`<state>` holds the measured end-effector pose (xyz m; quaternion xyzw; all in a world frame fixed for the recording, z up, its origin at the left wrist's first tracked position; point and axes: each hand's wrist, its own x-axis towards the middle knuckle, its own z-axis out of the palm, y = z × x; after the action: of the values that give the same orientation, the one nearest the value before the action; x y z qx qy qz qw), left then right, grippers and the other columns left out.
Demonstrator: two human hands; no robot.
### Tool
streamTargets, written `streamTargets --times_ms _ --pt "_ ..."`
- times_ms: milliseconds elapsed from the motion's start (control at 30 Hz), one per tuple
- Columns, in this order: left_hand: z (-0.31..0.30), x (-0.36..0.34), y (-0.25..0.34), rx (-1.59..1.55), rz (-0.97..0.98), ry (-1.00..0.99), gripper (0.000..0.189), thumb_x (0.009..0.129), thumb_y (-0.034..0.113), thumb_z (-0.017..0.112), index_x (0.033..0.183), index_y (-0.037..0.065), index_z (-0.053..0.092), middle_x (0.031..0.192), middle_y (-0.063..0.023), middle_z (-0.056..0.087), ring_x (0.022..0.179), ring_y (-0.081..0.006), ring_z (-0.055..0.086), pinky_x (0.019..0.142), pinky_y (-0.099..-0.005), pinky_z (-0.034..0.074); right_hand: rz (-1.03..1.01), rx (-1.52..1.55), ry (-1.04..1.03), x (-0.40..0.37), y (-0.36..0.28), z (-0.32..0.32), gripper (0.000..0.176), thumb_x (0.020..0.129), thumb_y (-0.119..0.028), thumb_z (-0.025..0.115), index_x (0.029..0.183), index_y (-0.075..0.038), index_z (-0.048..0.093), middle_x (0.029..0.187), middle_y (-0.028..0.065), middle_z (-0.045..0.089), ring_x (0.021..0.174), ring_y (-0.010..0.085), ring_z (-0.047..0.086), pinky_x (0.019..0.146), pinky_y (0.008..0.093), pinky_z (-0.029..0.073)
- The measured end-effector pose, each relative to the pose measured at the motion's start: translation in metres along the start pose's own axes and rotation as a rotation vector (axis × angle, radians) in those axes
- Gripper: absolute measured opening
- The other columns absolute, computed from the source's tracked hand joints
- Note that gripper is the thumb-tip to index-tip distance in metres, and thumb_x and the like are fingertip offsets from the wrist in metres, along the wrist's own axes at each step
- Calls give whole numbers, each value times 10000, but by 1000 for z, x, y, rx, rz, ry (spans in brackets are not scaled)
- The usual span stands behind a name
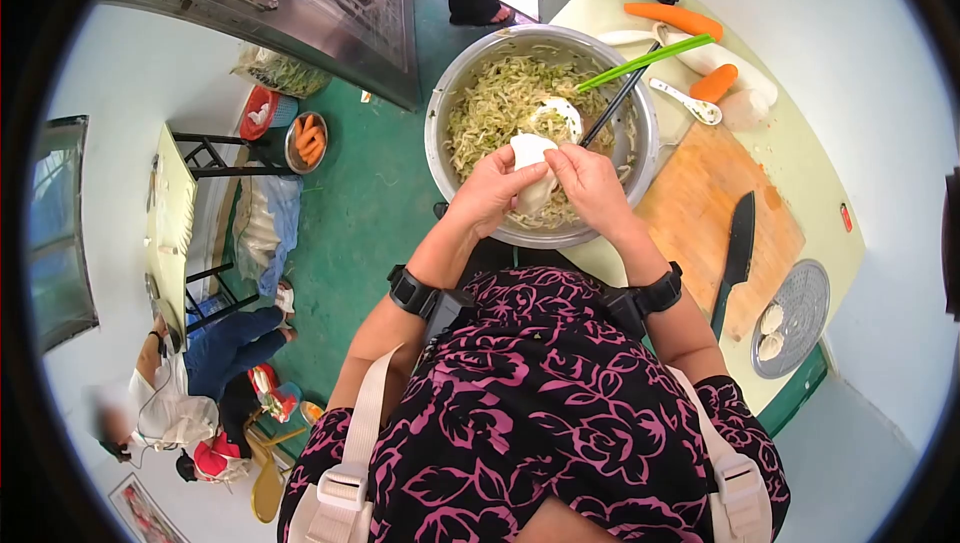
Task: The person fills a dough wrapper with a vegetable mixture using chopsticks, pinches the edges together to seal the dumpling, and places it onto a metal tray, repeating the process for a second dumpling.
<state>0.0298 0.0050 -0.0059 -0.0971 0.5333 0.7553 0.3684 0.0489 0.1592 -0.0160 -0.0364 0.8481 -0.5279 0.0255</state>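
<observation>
My left hand (493, 191) and my right hand (590, 183) meet over the near rim of a large steel bowl (440, 103). Together they pinch a white dumpling wrapper (530, 155), folded between the fingers of both hands. The bowl holds shredded pale-green vegetable filling (500, 93). A white spoon (560, 115) and dark chopsticks (612, 108) rest in the filling, and green chopsticks (645, 60) lie across the rim.
A wooden cutting board (700, 213) with a black knife (738, 253) lies to the right. A round steamer tray (805, 318) holds two dumplings (770, 333). Carrots (675, 18) and a white radish (735, 68) sit at the table's far end. Another person (190, 383) sits on the green floor at left.
</observation>
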Motion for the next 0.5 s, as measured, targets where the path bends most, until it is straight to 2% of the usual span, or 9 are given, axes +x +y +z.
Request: streamTargets --times_ms 100,200,300,400,500 --pt "1 -1 1 -107 -13 -7 293 789 140 578 1052 44 490 942 -30 562 808 -107 566 634 -238 485 2 -54 25 1 -1 0 351 851 -294 441 665 -1 494 575 188 493 554 340 513 506 386 382" --pt "0 0 1 -227 -34 -19 268 788 108 573 1040 52 501 965 -37 558 835 -132 569 677 -284 504 149 182 34 -1 -5 -3 330 845 -285 454 677 -5 499 562 182 483 547 335 507 499 382 374" --pt "0 2 0 -303 -26 15 258 791 99 565 1037 49 502 972 -49 557 844 -158 571 693 -322 506 118 46 79 -2 -8 -7 317 841 -284 462 689 -8 494 561 181 475 552 339 502 498 384 369" --pt "-1 3 -3 -340 -25 12 263 789 107 570 1037 47 503 971 -54 558 842 -168 572 700 -339 503 40 113 23 -4 -4 2 315 842 -290 459 699 -10 492 586 185 490 570 341 510 505 384 374" --pt "-3 5 -6 -365 -38 -11 261 788 113 574 1032 51 507 967 -55 562 840 -170 573 698 -346 502 -14 26 74 -3 1 8 311 841 -290 461 700 -13 481 598 185 495 567 340 510 502 381 373"
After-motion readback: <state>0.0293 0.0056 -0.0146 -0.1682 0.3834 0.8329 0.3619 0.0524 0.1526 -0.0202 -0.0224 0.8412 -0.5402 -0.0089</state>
